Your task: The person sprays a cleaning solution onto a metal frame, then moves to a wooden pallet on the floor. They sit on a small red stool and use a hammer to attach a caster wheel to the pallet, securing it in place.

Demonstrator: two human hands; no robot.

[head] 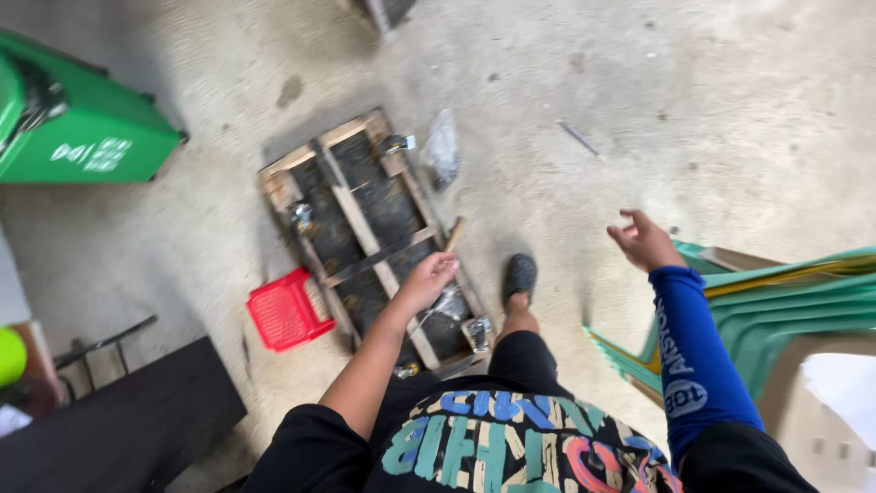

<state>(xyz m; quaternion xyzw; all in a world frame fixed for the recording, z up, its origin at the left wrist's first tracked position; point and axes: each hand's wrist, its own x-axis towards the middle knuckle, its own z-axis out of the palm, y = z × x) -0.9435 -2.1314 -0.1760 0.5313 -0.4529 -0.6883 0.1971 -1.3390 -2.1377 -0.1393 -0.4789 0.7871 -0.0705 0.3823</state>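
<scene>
Black shirt with a teal, blue and pink printed pattern (511, 443) fills the bottom of the view, nearest the camera, with black trousers (522, 351) just beyond it and one dark shoe (520, 277) stepping forward between the two hands. Left hand (427, 279) hangs on a bare forearm, fingers curled loosely inward; it seems to grip a thin wooden stick (453, 235) that pokes out past the knuckles, but the contact is too small to tell for sure. Right hand (644, 242) is raised out to the side on a blue sleeve (695, 356), fingers spread and half bent, holding nothing, well apart from the left hand. Just right of the right hand sits a stack of green plastic chairs (785, 301). Directly under and beyond the left hand lies a wooden frame platform (365, 228) flat on the concrete floor (693, 110), wheels up: metal casters (478, 332) show at its corners, and a crumpled clear plastic bag (451, 301) rests on it just beside the left hand. Left of the left hand, touching the frame's edge, is a small red plastic basket (285, 310). Further left, a black board (119, 424) and a dark metal bar (102, 342). Beyond the frame another clear plastic bag (443, 146) lies on the floor, with a thin rod (578, 139) further right. Far left of both hands stands a green wheeled bin (82, 119).
</scene>
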